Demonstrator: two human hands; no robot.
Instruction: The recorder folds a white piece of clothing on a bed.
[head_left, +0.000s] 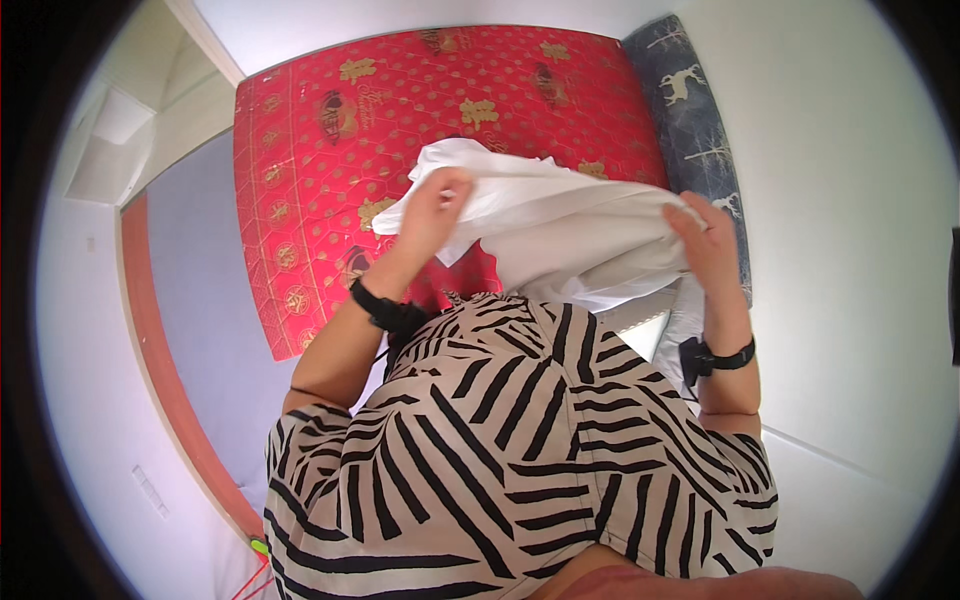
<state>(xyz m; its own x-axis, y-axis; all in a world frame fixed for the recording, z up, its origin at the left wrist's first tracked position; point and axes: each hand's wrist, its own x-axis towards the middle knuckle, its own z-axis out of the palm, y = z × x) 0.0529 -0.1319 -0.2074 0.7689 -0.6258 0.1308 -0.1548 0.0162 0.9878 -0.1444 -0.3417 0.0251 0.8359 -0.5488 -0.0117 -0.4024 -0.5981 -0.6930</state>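
A large white cloth (570, 217), thin and loosely creased, is stretched sideways in front of my chest. My right hand (705, 236) pinches its right edge between thumb and fingers. At the other side my left hand (442, 206) is closed with a bit of white between the fingers, gripping the cloth near its left end; this hand is slightly blurred. The cloth's far left part bunches up, and one corner hangs below my left hand. Behind and beneath it lies a red mattress (300, 187) with gold and dark printed motifs.
A dark grey-blue printed fabric (686, 97) with white deer and trees runs along the mattress's right side, by a pale wall (832, 225). At left are a grey-blue panel (195, 262) and an orange-brown edge strip (161, 337). A pale shiny bundle (679, 322) lies below my right hand.
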